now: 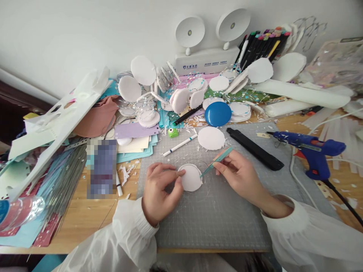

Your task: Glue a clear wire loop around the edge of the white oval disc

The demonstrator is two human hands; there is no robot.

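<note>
On the grey cutting mat (215,223) lies a white round disc (191,178) with a thin wire curving around its edge. My left hand (163,189) holds the disc at its left side, fingers bent and fingertips on its rim. Teal tweezers (224,155) are pinched in my right hand (241,175), their tips touching the disc's right edge. A second white disc (211,138) sits just behind. Close by are a white marker (180,145), a small green craft punch (172,132) and a glossy blue oval lid-like piece (218,114).
A blue glue gun (317,149) stands at the right with its cord trailing. Left of it lies a black utility-knife-shaped bar (255,149). Many white discs (143,71) crowd the back beneath a twin-head lamp (207,58). Papers, wires and a plastic bottle (22,211) fill the left.
</note>
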